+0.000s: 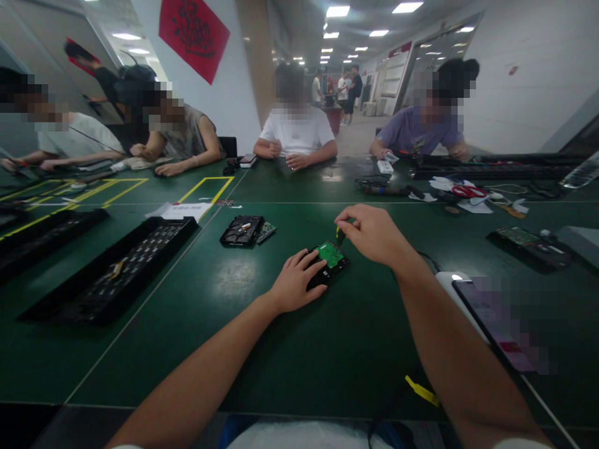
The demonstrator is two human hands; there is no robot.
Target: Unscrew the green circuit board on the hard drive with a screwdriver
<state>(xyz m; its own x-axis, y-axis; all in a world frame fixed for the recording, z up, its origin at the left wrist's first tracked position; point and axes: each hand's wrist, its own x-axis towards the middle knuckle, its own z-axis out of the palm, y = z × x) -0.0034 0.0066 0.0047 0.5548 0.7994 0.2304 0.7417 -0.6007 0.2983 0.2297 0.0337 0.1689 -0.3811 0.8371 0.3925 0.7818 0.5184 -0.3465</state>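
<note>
A black device with a green circuit board [330, 254] lies on the green table in front of me. My left hand [297, 280] rests spread on its left and near side, fingers reaching onto the board. Above the device's right edge, my right hand [374, 236] pinches a small screwdriver [340, 235] with a yellow and black handle. It points downward; whether its tip touches the device is too small to tell. Left of these lie another black casing [242, 231] and a loose small circuit board [266, 232].
Long black trays [116, 268] stand at the left, with a white paper [180, 211] behind. A phone [496, 324] lies by my right forearm. Another black device [531, 246] and cables [472, 191] are at the right. Several people sit across the table.
</note>
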